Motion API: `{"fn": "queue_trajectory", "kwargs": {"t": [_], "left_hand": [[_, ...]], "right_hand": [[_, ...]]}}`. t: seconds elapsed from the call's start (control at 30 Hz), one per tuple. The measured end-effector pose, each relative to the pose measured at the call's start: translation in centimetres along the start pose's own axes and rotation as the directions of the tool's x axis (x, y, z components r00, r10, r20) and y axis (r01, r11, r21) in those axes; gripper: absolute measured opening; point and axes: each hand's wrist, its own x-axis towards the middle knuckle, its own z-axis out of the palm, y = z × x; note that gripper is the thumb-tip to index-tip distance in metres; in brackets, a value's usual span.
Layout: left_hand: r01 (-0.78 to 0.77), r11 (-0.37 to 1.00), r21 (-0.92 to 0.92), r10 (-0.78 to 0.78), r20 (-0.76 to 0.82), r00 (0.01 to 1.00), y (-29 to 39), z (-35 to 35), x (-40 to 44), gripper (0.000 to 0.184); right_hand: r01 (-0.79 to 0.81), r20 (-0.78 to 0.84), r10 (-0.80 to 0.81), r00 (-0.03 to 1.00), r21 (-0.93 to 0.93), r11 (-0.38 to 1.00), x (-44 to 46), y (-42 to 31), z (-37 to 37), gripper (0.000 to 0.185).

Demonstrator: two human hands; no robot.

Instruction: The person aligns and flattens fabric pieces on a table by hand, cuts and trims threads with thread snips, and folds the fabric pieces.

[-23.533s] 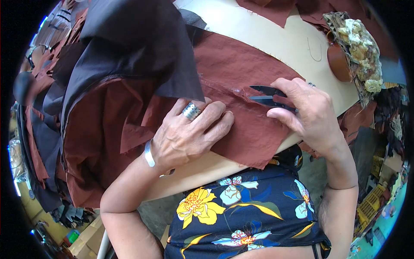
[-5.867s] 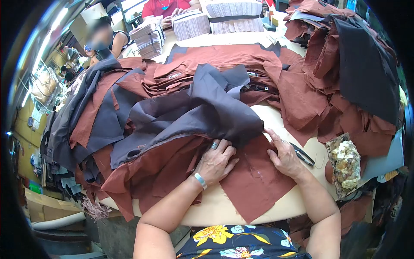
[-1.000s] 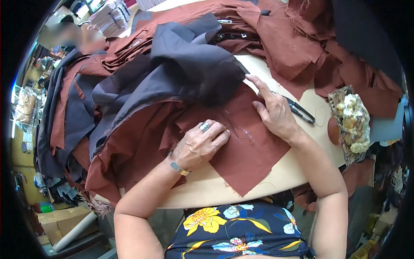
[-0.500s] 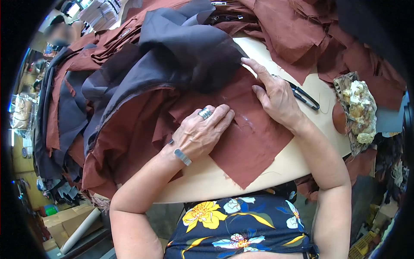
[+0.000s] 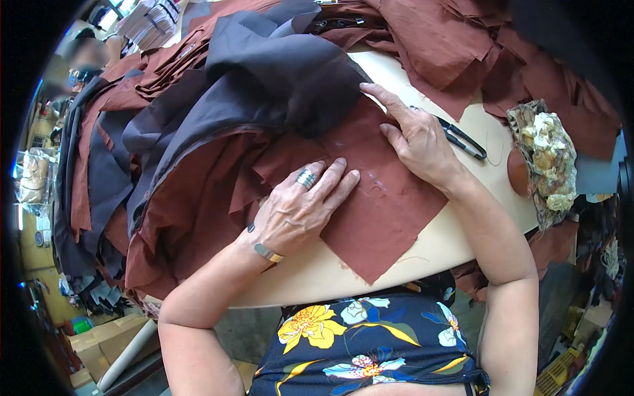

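Observation:
A reddish-brown piece of cloth [image 5: 396,204] lies on the pale table [image 5: 317,270], one corner pointing towards me. Pale streaks mark its surface. My left hand [image 5: 305,201] rests flat on this cloth with fingers slightly spread. Along its right edge lies my right hand [image 5: 422,142], index finger stretched out and thumb apart, its fingertip by the border of the dark cloth. That dark grey-purple cloth [image 5: 264,72] spreads in folds over the brown one. Just right of my right hand is a black-handled tool [image 5: 467,140], partly hidden, so its kind is unclear.
A block crusted with yellowish-white dried material [image 5: 548,158] stands at the table's right side. Piles of brown cloth [image 5: 449,53] fill the far side. More draped cloth [image 5: 99,178] hangs at the left. Beyond it, a person [image 5: 86,56] is in the background.
My left hand has shifted slightly left, and its fingers have spread a little. The dark cloth and my right hand sit slightly further left in view.

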Motion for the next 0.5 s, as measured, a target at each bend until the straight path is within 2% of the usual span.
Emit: {"fn": "queue_trajectory", "kwargs": {"t": [0.03,0.13,0.23,0.33,0.37,0.47,0.5], "left_hand": [[0.023,1.000,-0.012,-0.023,-0.013,1.000,0.1,0.1,0.0,0.057],[-0.016,0.991,0.134,0.010,0.043,0.999,0.5,-0.5,0.1,0.057],[-0.087,0.983,0.162,0.083,0.030,0.996,0.7,-0.8,0.4,0.057],[-0.106,0.994,-0.001,0.106,0.038,0.994,-0.5,-1.4,0.4,0.057],[-0.065,0.993,-0.102,0.069,0.033,0.997,-0.8,-1.5,0.4,0.054],[0.001,0.983,-0.183,-0.009,-0.045,0.999,-1.4,-1.2,0.2,0.048],[0.013,0.976,-0.217,-0.027,-0.061,0.998,-1.6,-0.8,0.0,0.044]], "right_hand": [[0.003,-0.007,-0.003,1.000,0.012,1.000,0.0,0.1,0.1,0.061],[0.016,-0.025,-0.015,1.000,0.031,0.999,-0.1,0.4,0.3,0.061],[0.014,-0.025,-0.013,1.000,0.046,0.999,-0.1,0.3,0.4,0.061],[0.048,-0.002,-0.048,0.999,0.020,0.999,-0.1,0.3,0.0,0.061],[0.065,0.011,-0.065,0.998,0.002,0.998,-0.1,0.4,-0.2,0.062],[0.008,0.214,-0.008,0.977,0.002,1.000,-0.3,-1.0,-2.4,0.062],[-0.035,0.235,0.021,0.972,0.055,0.998,-0.3,-0.7,-2.4,0.062]]}}
